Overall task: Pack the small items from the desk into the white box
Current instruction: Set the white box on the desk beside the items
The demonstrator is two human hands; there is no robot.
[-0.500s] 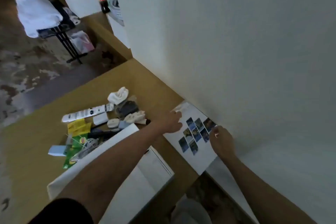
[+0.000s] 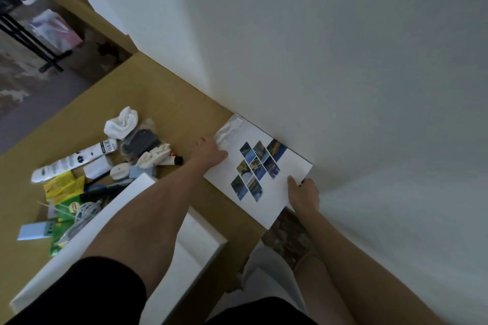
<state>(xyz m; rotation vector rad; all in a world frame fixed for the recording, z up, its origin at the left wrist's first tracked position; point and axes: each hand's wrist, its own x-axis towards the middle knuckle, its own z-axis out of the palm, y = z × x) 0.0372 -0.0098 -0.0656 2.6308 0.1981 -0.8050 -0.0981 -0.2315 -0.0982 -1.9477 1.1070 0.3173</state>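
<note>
Green packet (image 2: 69,210), near left on the counter (image 2: 171,103): red-and-yellow oval logo, looks like "Lipton", letters blurred. White tube (image 2: 74,162), left: black print and a label block by the cap, unreadable. White booklet (image 2: 287,166), right: photo tiles, any text illegible.

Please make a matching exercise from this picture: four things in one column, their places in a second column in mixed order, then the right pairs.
Things:
1. photo sheet
2. white box
3. rolled white cloth
4. yellow packets

Places:
A. far end of the pile
B. partly under the left forearm
C. against the wall, between left hand and right hand
D. beside the white tube, on its near side

Pairs: 1-C, 2-B, 3-A, 4-D
</note>
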